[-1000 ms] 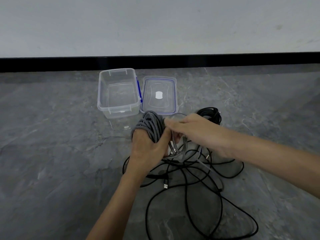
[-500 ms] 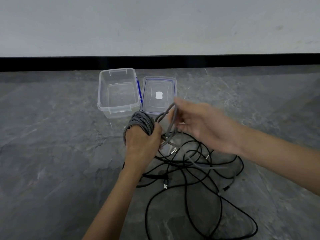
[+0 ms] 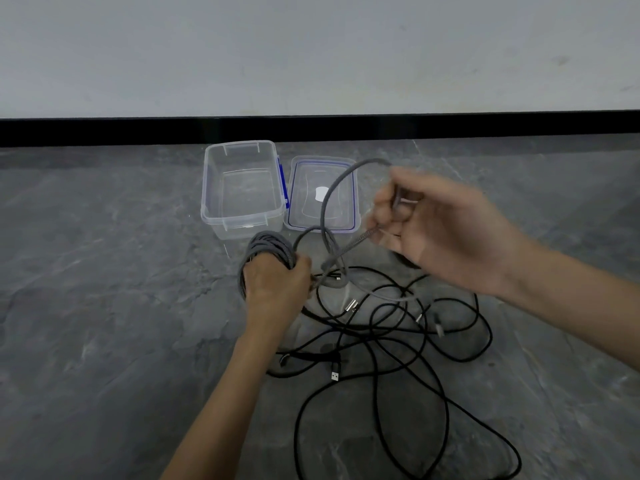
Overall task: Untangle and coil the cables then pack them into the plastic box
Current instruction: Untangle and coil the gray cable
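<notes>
Evidently left hand [image 3: 275, 282] gripped the coiled grey braided cable [image 3: 268, 249]; right hand [image 3: 433, 223] seemingly pinched its tail [image 3: 353, 245], best wrapped snugly around.

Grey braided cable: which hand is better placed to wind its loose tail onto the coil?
Probably right: the right hand pinches the loose tail, free to move; the left hand grips the coil.

Single head view: looks forward and down at floor [image 3: 104, 306], near hands, wall beyond.
</notes>
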